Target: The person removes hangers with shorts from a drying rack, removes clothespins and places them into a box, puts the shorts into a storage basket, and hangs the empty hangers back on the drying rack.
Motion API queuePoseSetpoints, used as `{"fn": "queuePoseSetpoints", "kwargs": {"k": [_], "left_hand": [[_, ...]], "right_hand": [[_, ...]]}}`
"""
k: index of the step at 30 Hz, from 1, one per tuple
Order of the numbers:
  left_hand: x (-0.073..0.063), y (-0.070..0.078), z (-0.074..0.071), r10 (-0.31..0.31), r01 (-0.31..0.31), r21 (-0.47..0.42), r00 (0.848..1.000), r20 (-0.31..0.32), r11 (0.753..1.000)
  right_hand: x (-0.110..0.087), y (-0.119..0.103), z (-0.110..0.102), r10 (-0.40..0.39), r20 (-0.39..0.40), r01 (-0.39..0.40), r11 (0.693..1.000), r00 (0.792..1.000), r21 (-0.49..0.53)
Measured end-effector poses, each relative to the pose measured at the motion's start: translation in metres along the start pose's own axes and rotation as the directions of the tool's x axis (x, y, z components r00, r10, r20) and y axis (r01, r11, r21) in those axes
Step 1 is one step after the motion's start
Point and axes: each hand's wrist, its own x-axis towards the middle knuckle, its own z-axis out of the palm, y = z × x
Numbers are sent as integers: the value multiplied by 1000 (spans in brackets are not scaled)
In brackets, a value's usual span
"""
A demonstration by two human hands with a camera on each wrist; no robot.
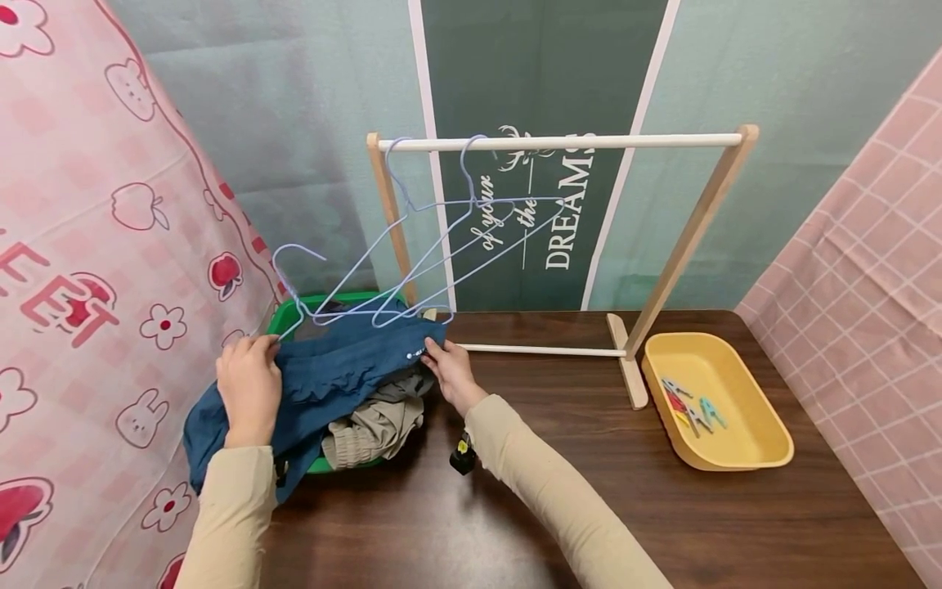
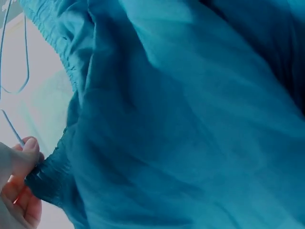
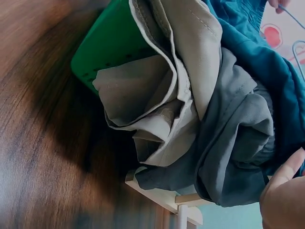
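Observation:
Blue elastic-waist pants (image 1: 331,368) are stretched between both hands over a green basket (image 1: 282,317). At the waistband's left end, my left hand (image 1: 250,388) pinches the gathered edge together with one end of a lilac wire hanger (image 1: 298,245). This hanger is off the rack, its hook pointing up. The thumb and fingers of my right hand (image 1: 455,375) pinch the waistband's right end, beside a small white print. In the left wrist view the pants' fabric (image 2: 181,124) fills most of the picture. Khaki (image 3: 200,47) and dark grey clothes (image 3: 233,124) bulge over the basket's side.
Behind the basket stands a wooden rack with a white rod (image 1: 559,142), where two more lilac hangers (image 1: 441,202) hang at the left. A yellow tray (image 1: 758,454) at the right holds several clothespins (image 1: 695,415). Patterned pink cloths (image 1: 147,270) border both sides of the brown table (image 1: 545,491).

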Motion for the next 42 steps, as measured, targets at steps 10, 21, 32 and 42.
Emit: {"fn": "queuePoseSetpoints", "kwargs": {"k": [10, 21, 32, 42], "left_hand": [[0, -6, -1, 123, -126, 17, 986, 113, 992], [-1, -4, -4, 89, -95, 59, 990, 107, 994], [-3, -1, -2, 145, -144, 30, 989, -40, 989], [-3, 8, 3, 67, -63, 39, 993, -101, 997]], "right_hand": [[-191, -182, 114, -138, -123, 100, 957, 983, -274], [-185, -173, 109, -79, -82, 49, 949, 994, -312], [-185, -167, 109, -107, -32, 71, 830, 994, -554], [-185, -165, 109, -85, 34, 91, 880, 996, -466]]}}
